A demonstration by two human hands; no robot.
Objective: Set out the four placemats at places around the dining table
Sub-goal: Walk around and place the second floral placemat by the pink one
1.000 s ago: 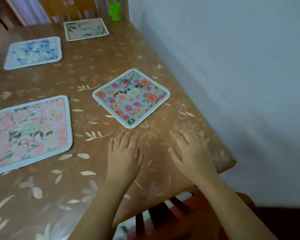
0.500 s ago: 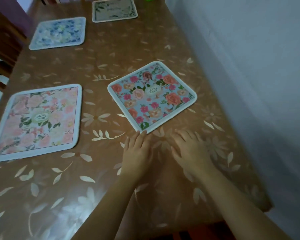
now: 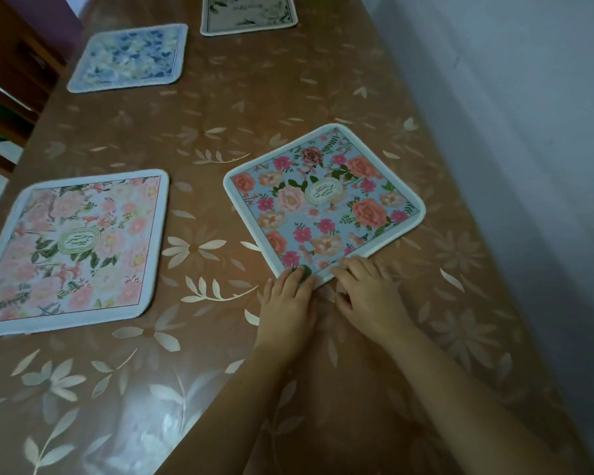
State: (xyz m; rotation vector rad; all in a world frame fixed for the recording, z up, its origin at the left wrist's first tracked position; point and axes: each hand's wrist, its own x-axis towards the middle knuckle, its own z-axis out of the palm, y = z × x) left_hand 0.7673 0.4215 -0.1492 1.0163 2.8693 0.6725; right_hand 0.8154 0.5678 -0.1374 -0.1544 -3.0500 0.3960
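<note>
The rose placemat (image 3: 323, 204) lies skewed, right of the pink placemat (image 3: 72, 248). The left grip (image 3: 287, 303) presses its corner flat-fingered. The right grip (image 3: 367, 296) touches the edge, hold unclear. Best swivel it square with the pink placemat.

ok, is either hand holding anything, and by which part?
Nothing clearly held. Left hand: fingers flat on the near corner of the blue floral placemat. Right hand: fingers touch that corner's rim; whether they pinch it cannot be told.
</note>
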